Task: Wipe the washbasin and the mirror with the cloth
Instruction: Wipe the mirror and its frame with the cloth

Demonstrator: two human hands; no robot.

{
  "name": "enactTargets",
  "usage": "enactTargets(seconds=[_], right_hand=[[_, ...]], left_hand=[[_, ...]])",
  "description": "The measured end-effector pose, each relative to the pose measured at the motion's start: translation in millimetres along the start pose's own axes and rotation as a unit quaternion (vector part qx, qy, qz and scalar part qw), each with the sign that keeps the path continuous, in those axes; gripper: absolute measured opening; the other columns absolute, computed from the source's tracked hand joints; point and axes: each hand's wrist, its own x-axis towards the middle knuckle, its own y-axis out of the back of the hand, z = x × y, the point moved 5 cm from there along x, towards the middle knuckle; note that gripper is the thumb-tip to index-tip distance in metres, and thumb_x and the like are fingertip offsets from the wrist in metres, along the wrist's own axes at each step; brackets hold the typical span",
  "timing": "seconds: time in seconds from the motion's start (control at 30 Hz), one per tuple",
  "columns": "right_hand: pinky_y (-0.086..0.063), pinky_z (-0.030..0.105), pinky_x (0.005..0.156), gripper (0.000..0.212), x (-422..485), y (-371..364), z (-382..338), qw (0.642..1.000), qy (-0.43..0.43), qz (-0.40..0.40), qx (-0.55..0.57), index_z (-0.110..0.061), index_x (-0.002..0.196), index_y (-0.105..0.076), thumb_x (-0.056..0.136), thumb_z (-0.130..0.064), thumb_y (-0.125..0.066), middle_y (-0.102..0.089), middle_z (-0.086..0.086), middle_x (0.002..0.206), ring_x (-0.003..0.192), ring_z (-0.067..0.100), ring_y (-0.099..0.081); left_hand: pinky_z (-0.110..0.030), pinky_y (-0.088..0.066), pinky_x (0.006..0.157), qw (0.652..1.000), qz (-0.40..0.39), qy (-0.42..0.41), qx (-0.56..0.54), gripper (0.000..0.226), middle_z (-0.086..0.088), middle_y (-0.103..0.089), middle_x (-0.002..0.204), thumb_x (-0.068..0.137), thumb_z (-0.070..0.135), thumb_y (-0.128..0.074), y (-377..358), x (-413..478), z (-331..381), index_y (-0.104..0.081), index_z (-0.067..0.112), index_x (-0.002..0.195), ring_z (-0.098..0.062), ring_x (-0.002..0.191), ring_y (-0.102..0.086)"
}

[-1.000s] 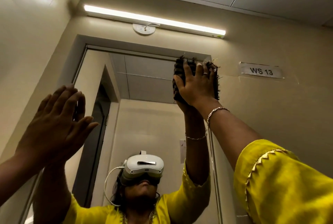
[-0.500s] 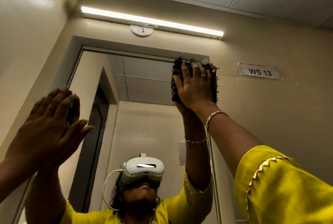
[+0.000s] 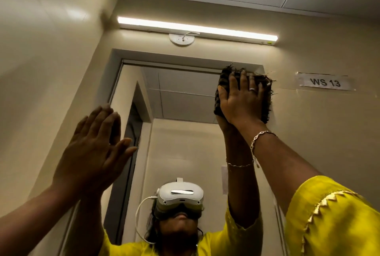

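In the head view, the camera looked steeply upward at the mirror [image 3: 185, 101], set in a pale frame on a beige wall [image 3: 329, 142]. The right grip [image 3: 242, 101], a bare hand, was raised to the mirror's upper right corner. Its fingers [image 3: 233, 83] were straight and spread wide, with the palm pressed flat on the cloth [image 3: 222, 79]. It was not curled round the cloth.

The cloth was a dark, frayed wad caught between that palm and the glass. Its ragged edges showed past the fingertips above and past the hand on both sides, and its right edge overlapped the mirror's frame. A ring [image 3: 252, 89] sat on one finger, a bracelet [image 3: 261, 136] circled the wrist, and a yellow sleeve [image 3: 333, 214] filled the lower right.

The left grip [image 3: 92, 153] was lower, by the mirror's left edge and well apart from the cloth. It held nothing, and its straight fingers lay close together and pointed up. Its reflection met it closely, though whether it touched the glass could not be told.

The mirror reflected the person in a white headset [image 3: 181, 194]. Above the frame glowed a tube light [image 3: 197, 29]. A paper label reading WS 13 [image 3: 324, 82] was stuck to the wall just right of the cloth.
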Motion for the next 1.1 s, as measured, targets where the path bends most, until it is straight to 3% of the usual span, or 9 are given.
enactTargets(seconds=[0.1, 0.27, 0.47, 0.6, 0.67, 0.73, 0.83, 0.97, 1.1], right_hand=[[0.001, 0.047, 0.115, 0.054, -2, -3, -18, 1.000, -0.009, -0.003, 0.011, -0.021, 0.146, -0.018, 0.097, -0.044, -0.023, -0.005, 0.012, 0.156, 0.143, 0.031, -0.002], [0.002, 0.048, 0.114, 0.054, -8, -8, -74, 1.000, 0.017, -0.001, 0.019, -0.021, 0.146, -0.015, 0.097, -0.044, -0.021, -0.004, 0.013, 0.156, 0.143, 0.031, 0.000], [0.004, 0.048, 0.114, 0.055, -15, -14, -150, 0.997, 0.063, -0.008, 0.047, -0.020, 0.146, -0.013, 0.097, -0.043, -0.021, -0.002, 0.014, 0.156, 0.143, 0.032, 0.002], [0.005, 0.049, 0.114, 0.055, -14, -18, -186, 0.995, 0.079, -0.014, 0.065, -0.019, 0.146, -0.013, 0.098, -0.042, -0.021, -0.001, 0.015, 0.156, 0.143, 0.032, 0.003], [0.006, 0.049, 0.113, 0.055, -13, -20, -200, 0.994, 0.085, -0.020, 0.072, -0.018, 0.147, -0.012, 0.098, -0.042, -0.020, 0.000, 0.016, 0.156, 0.143, 0.032, 0.006], [0.008, 0.049, 0.113, 0.056, -13, -22, -213, 0.992, 0.095, -0.027, 0.079, -0.018, 0.147, -0.011, 0.098, -0.043, -0.020, 0.002, 0.016, 0.156, 0.143, 0.032, 0.008], [0.009, 0.049, 0.113, 0.055, -14, -24, -230, 0.989, 0.119, -0.036, 0.082, -0.018, 0.147, -0.010, 0.098, -0.041, -0.018, 0.003, 0.015, 0.156, 0.143, 0.031, 0.010], [0.009, 0.048, 0.113, 0.055, -13, -23, -231, 0.986, 0.139, -0.043, 0.084, -0.020, 0.147, -0.008, 0.098, -0.042, -0.017, 0.003, 0.013, 0.156, 0.143, 0.029, 0.009], [0.007, 0.046, 0.114, 0.056, -15, -20, -220, 0.983, 0.158, -0.036, 0.084, -0.021, 0.147, -0.008, 0.098, -0.045, -0.018, 0.001, 0.011, 0.157, 0.144, 0.026, 0.007]], left_hand=[[-0.045, -0.017, 0.112, 0.998, 0.056, -0.012, -0.021, 0.096, -0.017, -0.027, 0.149, 0.084, 0.074, -0.004, 11, -4, 14, -0.032, 0.000, 0.139, -0.026, 0.139, -0.017], [-0.044, -0.025, 0.108, 0.992, 0.080, -0.006, -0.095, 0.095, -0.018, -0.032, 0.148, 0.084, 0.075, -0.010, 15, -4, 9, -0.032, 0.002, 0.140, -0.028, 0.137, -0.025], [-0.039, -0.029, 0.111, 0.994, 0.086, -0.040, -0.054, 0.079, -0.013, -0.029, 0.150, 0.084, 0.050, -0.053, 3, -6, -3, -0.020, 0.010, 0.144, -0.023, 0.140, -0.022], [-0.039, -0.023, 0.113, 0.991, 0.110, -0.026, -0.071, 0.079, -0.008, -0.027, 0.150, 0.083, 0.042, -0.059, 3, -6, -4, -0.017, 0.015, 0.144, -0.014, 0.140, -0.015], [-0.041, -0.022, 0.112, 0.989, 0.122, -0.021, -0.084, 0.072, -0.009, -0.031, 0.149, 0.087, 0.040, -0.056, 8, -6, 0, -0.018, 0.016, 0.143, -0.010, 0.138, -0.014], [-0.043, -0.026, 0.111, 0.985, 0.132, -0.010, -0.110, 0.062, -0.010, -0.035, 0.148, 0.094, 0.049, -0.037, 13, -6, 3, -0.023, 0.013, 0.143, -0.014, 0.137, -0.019], [-0.042, -0.023, 0.111, 0.982, 0.132, 0.000, -0.135, 0.074, -0.010, -0.036, 0.147, 0.093, 0.059, -0.008, 18, -5, 7, -0.031, 0.008, 0.141, -0.015, 0.137, -0.022], [-0.050, -0.024, 0.107, 0.992, 0.114, -0.001, -0.061, 0.073, -0.019, -0.040, 0.144, 0.096, 0.054, -0.007, 15, -5, 7, -0.036, 0.002, 0.138, -0.027, 0.135, -0.028], [-0.057, -0.020, 0.104, 0.995, 0.098, -0.007, 0.011, 0.069, -0.021, -0.041, 0.142, 0.096, 0.054, -0.010, 12, -5, 8, -0.030, 0.003, 0.137, -0.032, 0.134, -0.031]])
